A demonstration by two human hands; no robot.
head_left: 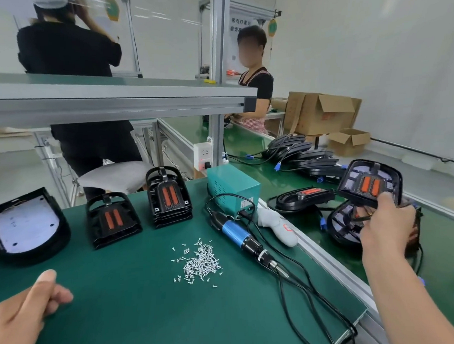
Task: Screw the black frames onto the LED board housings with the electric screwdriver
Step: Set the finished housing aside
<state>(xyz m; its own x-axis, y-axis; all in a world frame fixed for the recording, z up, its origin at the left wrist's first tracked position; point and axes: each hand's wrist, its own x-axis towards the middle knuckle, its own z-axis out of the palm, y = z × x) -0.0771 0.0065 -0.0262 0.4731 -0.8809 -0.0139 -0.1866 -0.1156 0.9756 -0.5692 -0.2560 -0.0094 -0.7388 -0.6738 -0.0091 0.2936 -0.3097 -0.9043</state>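
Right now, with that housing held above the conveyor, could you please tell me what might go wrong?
The right hand grips the housing by one edge only, so it could slip onto the units lying below. Carrying it across to the mat might snag the looping cable of the electric screwdriver. Setting it down carelessly could scatter the loose screws.

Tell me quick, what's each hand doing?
Left hand: loosely curled, holding nothing.
Right hand: gripping a black housing.
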